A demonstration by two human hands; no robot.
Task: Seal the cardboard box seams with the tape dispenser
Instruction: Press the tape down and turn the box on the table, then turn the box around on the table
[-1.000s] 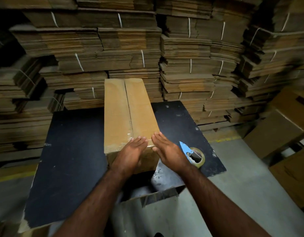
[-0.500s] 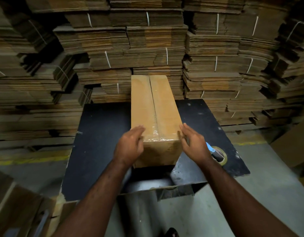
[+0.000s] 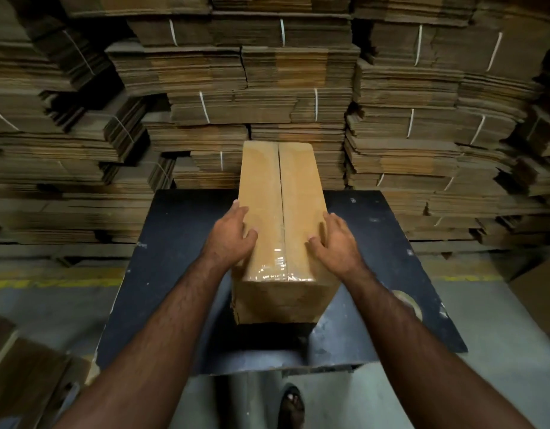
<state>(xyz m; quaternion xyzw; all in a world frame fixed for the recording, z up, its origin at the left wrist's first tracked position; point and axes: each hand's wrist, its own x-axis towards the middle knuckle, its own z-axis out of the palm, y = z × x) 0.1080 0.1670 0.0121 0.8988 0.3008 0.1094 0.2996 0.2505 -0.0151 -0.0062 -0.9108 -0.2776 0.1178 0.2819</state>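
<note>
Both hands are laid against the tall plain brown cardboard box (image 3: 283, 230): left hand (image 3: 230, 235) on its left top edge, right hand (image 3: 337, 243) on its right, fingers spread and loosely bent, thumbs on the top face. Box: stood mid-way along the near edge of the black work board (image 3: 181, 274), long axis running away; clear tape is seen over the near end of the centre seam, the far seam apparently bare. Judged light, stiff-walled, glossy where taped; best held by the side walls. Tape roll (image 3: 408, 300): near the board's right edge, partly hidden by the right forearm. Surroundings: strapped stacks of flattened cardboard (image 3: 267, 88) behind, grey concrete floor (image 3: 499, 382).
</note>
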